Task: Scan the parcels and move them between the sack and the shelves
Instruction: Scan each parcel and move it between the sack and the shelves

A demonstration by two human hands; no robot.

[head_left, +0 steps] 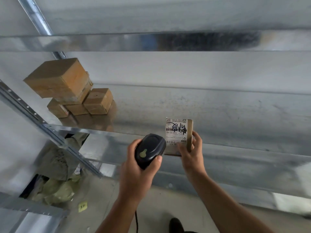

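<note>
The right hand [191, 153] pinches only the lower end of the labelled parcel [176, 132], so it may slip; the left hand [134, 170] is clamped around the barcode scanner [149, 148].

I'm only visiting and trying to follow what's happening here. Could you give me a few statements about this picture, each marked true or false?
1. The left hand holds the black scanner. True.
2. The right hand holds a labelled parcel. True.
3. The brown boxes sit inside a sack. False: they are stacked on the shelf.
4. The parcel's label is blank. False: it bears print and black handwriting.
5. A yellow note lies on the floor. True.
</note>
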